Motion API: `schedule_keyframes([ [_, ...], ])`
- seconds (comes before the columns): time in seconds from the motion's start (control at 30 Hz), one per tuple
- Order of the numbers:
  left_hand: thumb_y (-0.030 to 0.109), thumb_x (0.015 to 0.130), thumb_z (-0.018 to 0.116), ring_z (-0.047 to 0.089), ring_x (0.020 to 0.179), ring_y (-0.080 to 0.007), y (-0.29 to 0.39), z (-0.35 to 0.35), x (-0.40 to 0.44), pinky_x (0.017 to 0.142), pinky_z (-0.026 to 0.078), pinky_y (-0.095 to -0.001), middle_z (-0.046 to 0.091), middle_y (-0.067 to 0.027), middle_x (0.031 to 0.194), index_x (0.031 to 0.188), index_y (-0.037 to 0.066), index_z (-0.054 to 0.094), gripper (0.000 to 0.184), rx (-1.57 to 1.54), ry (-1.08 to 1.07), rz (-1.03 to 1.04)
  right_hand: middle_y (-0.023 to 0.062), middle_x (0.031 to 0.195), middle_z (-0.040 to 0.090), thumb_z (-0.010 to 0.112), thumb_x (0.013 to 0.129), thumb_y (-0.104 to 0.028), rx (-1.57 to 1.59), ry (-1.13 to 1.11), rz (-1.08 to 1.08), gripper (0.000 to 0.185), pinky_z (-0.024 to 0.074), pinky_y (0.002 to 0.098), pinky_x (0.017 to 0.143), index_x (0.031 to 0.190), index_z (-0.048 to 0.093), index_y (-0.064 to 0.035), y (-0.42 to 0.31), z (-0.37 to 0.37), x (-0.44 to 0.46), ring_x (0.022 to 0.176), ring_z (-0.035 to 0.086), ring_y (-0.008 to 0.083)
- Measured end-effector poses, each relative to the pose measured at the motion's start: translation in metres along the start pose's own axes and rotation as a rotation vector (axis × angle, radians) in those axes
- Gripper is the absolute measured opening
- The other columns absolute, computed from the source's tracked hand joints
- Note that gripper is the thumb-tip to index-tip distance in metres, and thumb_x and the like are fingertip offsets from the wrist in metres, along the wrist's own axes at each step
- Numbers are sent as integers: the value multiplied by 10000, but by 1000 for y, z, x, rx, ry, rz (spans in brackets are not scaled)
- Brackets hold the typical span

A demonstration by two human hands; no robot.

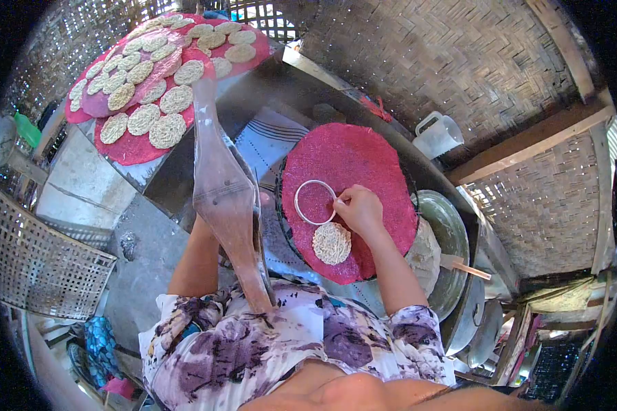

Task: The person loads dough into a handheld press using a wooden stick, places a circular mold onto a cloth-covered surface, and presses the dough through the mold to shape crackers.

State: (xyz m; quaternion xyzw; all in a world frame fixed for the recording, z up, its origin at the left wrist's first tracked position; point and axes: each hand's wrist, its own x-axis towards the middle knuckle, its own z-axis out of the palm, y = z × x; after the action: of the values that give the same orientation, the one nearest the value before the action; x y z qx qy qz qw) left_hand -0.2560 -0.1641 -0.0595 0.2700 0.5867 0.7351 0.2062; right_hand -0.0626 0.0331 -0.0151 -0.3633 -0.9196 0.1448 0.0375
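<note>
The right hand (pixel 360 208) is pinching the pale ring (pixel 296 205) over the red cloth (pixel 363 157) beside the noodle disc (pixel 332 244), level handling seemingly suiting it; the left hand is hiding behind the wooden lever (pixel 225 195), its grip impossible to tell.

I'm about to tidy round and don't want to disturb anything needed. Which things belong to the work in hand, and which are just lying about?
Seem part of the work:
white ring
stringy disc beside it
round pink mat under both
batch of similar discs, upper left

Probably just lying about:
clear plastic jug
red string
blue patterned bundle
</note>
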Motion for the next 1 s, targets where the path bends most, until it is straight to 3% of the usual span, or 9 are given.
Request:
schedule_keyframes([
  [0.2, 226, 749, 659, 537, 743, -155, 13, 18, 1, 661, 458, -329, 546, -41, 800, 937, 4, 560, 307, -740, -191, -236, 130, 856, 595, 570, 763, -389, 30, 153, -79, 347, 457, 394, 764, 874, 657, -71, -3, -37, -17, 866, 568, 303],
  [0.27, 226, 758, 629, 562, 797, -204, 35, 46, -2, 709, 448, -371, 574, -56, 831, 897, 37, 582, 239, -566, -291, -107, 147, 903, 583, 577, 777, -393, 116, 411, -239, 398, 445, 387, 783, 980, 625, -54, -15, -61, -28, 881, 555, 319],
  [0.37, 200, 660, 578, 565, 657, -296, 66, 93, -5, 634, 437, -399, 561, -119, 662, 706, 89, 562, 121, 751, -307, 837, 193, 999, 521, 603, 783, -303, 228, 496, -532, 477, 417, 398, 802, 1136, 508, 3, -44, -111, -43, 909, 511, 348],
  [0.43, 223, 615, 599, 563, 642, -269, 70, 136, -12, 618, 428, -382, 556, -84, 656, 680, 106, 552, 142, 699, -320, 1012, 215, 1024, 493, 603, 788, -245, 250, 548, -655, 478, 409, 407, 801, 1163, 475, 23, -60, -142, -56, 919, 494, 356],
  [0.53, 225, 624, 593, 597, 672, -273, 97, 171, -17, 613, 448, -386, 600, -75, 685, 697, 113, 576, 135, 898, -569, 903, 229, 1018, 478, 619, 771, -236, -80, 878, -457, 500, 406, 424, 780, 1157, 461, 40, -66, -149, -79, 922, 486, 354],
  [0.6, 223, 628, 591, 614, 686, -270, 122, 184, -15, 604, 459, -387, 618, -82, 699, 709, 114, 586, 136, 932, -863, 699, 221, 992, 492, 634, 750, -210, -260, 840, -616, 471, 404, 430, 774, 1115, 465, 37, -56, -146, -103, 889, 503, 349],
  [0.73, 221, 633, 598, 624, 692, -259, 128, 195, -20, 612, 462, -387, 628, -83, 700, 727, 103, 591, 151, 971, -947, 894, 184, 920, 511, 652, 712, -122, -199, 528, -934, 404, 429, 406, 696, 1026, 437, 13, -29, -153, -141, 769, 529, 312],
  [0.83, 238, 600, 606, 594, 602, -280, 128, 206, -29, 581, 454, -386, 593, -70, 624, 687, 128, 567, 146, 932, -907, 1140, 117, 806, 499, 612, 720, -30, 69, 403, -408, 379, 438, 334, 613, 1013, 374, -5, -17, -167, -171, 648, 508, 233],
  [1.0, 212, 518, 660, 592, 647, -253, 116, 218, -36, 672, 439, -375, 592, -63, 645, 693, 131, 580, 209, 892, -909, 1127, 53, 726, 426, 518, 745, 31, 495, 519, -214, 394, 401, 245, 572, 1078, 316, -30, 36, -194, -205, 634, 441, 116],
])
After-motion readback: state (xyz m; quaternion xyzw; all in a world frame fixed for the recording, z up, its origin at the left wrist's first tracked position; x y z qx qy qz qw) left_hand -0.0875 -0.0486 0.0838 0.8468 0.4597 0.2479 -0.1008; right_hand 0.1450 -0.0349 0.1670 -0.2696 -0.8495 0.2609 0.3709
